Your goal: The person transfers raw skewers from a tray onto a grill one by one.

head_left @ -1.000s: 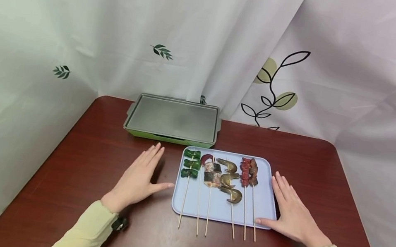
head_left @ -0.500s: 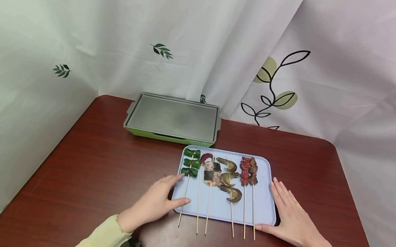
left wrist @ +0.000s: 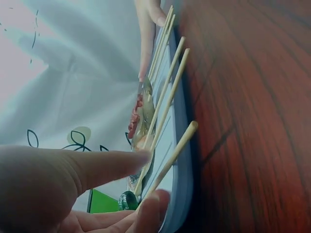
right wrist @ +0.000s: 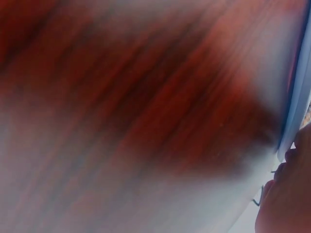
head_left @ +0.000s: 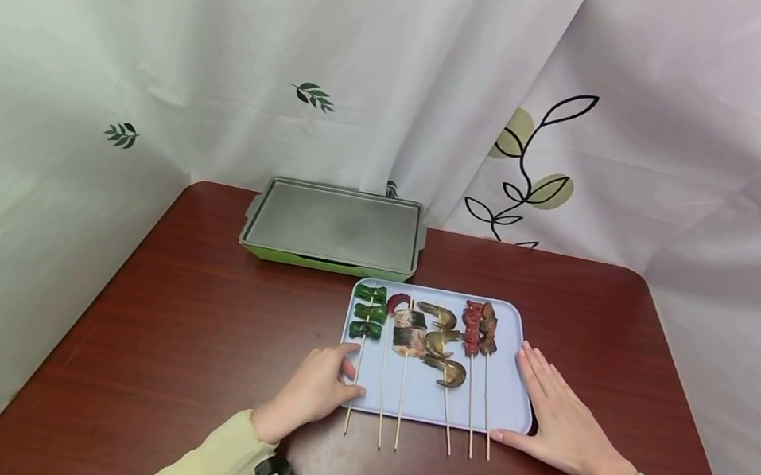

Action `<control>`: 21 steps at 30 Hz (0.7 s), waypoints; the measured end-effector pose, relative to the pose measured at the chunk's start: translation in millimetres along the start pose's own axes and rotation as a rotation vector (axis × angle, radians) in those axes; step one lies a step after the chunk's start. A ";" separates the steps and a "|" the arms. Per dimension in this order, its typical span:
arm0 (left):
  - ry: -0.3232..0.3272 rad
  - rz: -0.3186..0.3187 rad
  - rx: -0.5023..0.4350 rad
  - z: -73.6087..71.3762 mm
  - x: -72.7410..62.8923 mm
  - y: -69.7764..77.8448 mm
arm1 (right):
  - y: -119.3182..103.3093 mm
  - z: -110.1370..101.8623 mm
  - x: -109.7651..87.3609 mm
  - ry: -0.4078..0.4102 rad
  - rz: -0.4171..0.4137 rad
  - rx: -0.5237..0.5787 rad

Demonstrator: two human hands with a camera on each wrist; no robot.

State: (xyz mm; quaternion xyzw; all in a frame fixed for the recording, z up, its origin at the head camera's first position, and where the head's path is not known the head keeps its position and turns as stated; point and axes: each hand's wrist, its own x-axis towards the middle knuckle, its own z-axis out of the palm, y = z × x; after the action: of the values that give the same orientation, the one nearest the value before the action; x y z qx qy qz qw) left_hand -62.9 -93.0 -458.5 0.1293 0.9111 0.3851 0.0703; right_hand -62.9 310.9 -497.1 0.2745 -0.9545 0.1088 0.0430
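My left hand [head_left: 314, 385] bends its fingers around the stick of the green pepper skewer [head_left: 368, 312], on the tray's left side. In the left wrist view, fingertips touch that stick [left wrist: 175, 153], and a gap separates them from the thumb. My right hand [head_left: 561, 422] rests with straight fingers along the right edge of the light blue tray [head_left: 512, 391], its thumb at the front corner. Between the hands lie a dark red curled piece on a stick [head_left: 396, 304], a fish skewer [head_left: 409, 331], a shrimp skewer [head_left: 445, 372], a red meat skewer [head_left: 471, 331] and a brown meat skewer [head_left: 487, 325].
Behind the tray stands a green griddle [head_left: 339, 224] with a flat grey top, close to the tray's back left corner. The dark red wooden table [head_left: 212, 312] meets white curtains [head_left: 345, 64] at the back and sides. Stick ends overhang the tray's front edge.
My left hand has moved right and toward the front, from beside the tray to the pepper skewer's stick, its fingers bending. My right hand has slid slightly forward along the tray edge.
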 end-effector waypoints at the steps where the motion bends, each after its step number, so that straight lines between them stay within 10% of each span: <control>1: 0.001 -0.001 0.006 0.6 1.4 -0.1 | 0.2 -0.1 -0.1 0.001 -0.002 -0.001; 7: -0.015 -0.026 -0.011 0.6 5.0 -1.8 | 0.7 -0.8 0.0 -0.009 -0.005 -0.009; 21: -0.083 -0.160 -0.417 -4.8 4.1 -10.2 | 0.3 -0.2 1.1 -0.003 -0.014 -0.037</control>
State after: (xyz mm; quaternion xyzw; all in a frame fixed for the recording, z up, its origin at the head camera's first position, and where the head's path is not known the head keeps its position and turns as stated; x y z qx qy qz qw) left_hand -69.7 -101.9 -462.6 0.0548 0.8155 0.5525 0.1634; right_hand -63.9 310.7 -496.9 0.2805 -0.9544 0.0905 0.0474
